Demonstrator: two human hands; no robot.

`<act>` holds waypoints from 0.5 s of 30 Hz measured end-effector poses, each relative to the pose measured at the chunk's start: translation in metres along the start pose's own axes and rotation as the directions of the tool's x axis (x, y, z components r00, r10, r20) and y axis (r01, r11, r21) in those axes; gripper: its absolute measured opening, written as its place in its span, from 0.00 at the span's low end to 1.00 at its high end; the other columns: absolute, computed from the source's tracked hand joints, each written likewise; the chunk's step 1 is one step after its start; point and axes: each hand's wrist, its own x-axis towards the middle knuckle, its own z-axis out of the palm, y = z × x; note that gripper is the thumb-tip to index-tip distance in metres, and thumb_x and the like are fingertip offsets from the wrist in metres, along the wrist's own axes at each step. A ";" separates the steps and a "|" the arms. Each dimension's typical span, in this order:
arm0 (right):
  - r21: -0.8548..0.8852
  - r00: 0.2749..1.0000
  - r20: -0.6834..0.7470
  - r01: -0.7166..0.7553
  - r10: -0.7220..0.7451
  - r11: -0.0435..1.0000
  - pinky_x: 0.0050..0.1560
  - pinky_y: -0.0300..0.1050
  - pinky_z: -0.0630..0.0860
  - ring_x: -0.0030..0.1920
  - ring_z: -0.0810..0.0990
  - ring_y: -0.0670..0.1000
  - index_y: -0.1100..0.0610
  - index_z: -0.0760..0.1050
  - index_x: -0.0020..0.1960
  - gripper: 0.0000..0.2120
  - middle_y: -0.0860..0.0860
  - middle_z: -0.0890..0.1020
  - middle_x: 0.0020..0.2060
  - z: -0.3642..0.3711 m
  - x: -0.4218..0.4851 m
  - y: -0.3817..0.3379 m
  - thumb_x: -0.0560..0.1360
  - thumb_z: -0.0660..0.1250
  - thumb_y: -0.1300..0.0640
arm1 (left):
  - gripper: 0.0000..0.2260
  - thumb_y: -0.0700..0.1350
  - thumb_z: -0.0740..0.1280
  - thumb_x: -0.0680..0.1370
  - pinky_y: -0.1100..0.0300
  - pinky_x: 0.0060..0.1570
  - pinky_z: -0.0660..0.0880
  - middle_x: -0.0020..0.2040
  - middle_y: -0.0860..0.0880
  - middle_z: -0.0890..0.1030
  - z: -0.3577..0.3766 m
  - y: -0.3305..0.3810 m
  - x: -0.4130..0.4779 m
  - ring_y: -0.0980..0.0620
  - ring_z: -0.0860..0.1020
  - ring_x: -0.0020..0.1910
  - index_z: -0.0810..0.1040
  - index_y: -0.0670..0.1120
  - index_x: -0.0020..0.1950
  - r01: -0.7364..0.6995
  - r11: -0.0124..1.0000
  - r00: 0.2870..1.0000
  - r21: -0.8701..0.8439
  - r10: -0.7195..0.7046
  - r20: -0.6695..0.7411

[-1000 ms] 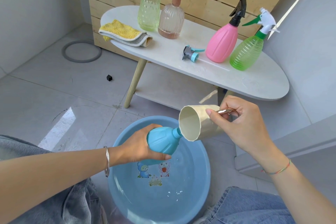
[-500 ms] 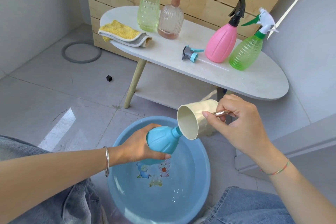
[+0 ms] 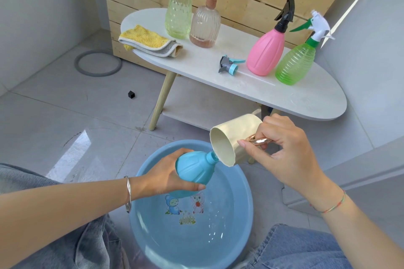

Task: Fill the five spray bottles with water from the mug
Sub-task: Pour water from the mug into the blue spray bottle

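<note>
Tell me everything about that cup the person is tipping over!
The mug is pale cream and smooth, maybe plastic, with a shiny rose-gold handle. It is tipped on its side, mouth facing left, with its low rim right at the open neck of the blue spray bottle, above the blue basin. The right hand holds it by the handle, fingers curled round. I cannot see water inside.

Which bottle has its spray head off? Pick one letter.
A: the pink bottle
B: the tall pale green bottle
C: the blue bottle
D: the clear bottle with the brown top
C: the blue bottle, gripped by the left hand, shows a bare open neck at the rim of the mug, and a loose spray head lies on the table.
</note>
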 end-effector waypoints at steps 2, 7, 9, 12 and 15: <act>-0.012 1.000 -0.001 0.021 -0.021 1.000 0.39 0.42 0.63 0.34 0.63 0.51 0.61 0.69 0.30 0.19 0.50 0.68 0.27 0.000 0.000 -0.001 0.73 0.69 0.50 | 0.30 0.55 0.82 0.62 0.71 0.44 0.75 0.54 0.61 0.78 0.000 0.000 0.000 0.66 0.76 0.52 0.71 0.62 0.58 0.001 1.000 1.000 0.000 -0.001 -0.001; -0.014 0.999 -0.007 0.048 -0.049 0.999 0.39 0.42 0.62 0.34 0.61 0.49 0.61 0.70 0.30 0.19 0.49 0.67 0.28 0.000 0.000 -0.002 0.73 0.69 0.51 | 0.30 0.55 0.82 0.62 0.68 0.45 0.77 0.54 0.60 0.78 0.000 0.000 0.000 0.63 0.77 0.52 0.71 0.62 0.59 0.011 1.000 1.000 -0.001 -0.011 -0.006; -0.015 0.999 -0.007 0.045 -0.045 0.999 0.39 0.43 0.63 0.34 0.61 0.49 0.61 0.70 0.30 0.19 0.49 0.67 0.28 0.000 0.000 -0.002 0.73 0.69 0.51 | 0.30 0.55 0.82 0.62 0.70 0.43 0.76 0.54 0.60 0.78 -0.001 0.000 0.000 0.66 0.77 0.50 0.71 0.62 0.59 0.014 1.000 1.000 -0.008 -0.015 -0.011; -0.005 0.999 -0.007 0.041 -0.041 0.999 0.39 0.43 0.63 0.34 0.62 0.50 0.61 0.69 0.30 0.19 0.49 0.67 0.27 0.001 0.000 -0.002 0.73 0.69 0.51 | 0.31 0.55 0.82 0.62 0.70 0.43 0.76 0.54 0.59 0.78 -0.001 0.000 0.000 0.67 0.77 0.50 0.71 0.61 0.60 0.021 1.000 1.000 -0.016 -0.021 -0.011; 0.053 0.999 -0.015 -0.034 0.035 0.998 0.39 0.41 0.64 0.33 0.64 0.50 0.61 0.68 0.30 0.20 0.49 0.68 0.27 0.003 -0.002 -0.003 0.73 0.69 0.50 | 0.30 0.55 0.82 0.62 0.69 0.42 0.76 0.54 0.59 0.79 -0.001 0.002 -0.001 0.67 0.77 0.50 0.72 0.61 0.59 0.028 0.999 0.999 -0.034 -0.029 -0.014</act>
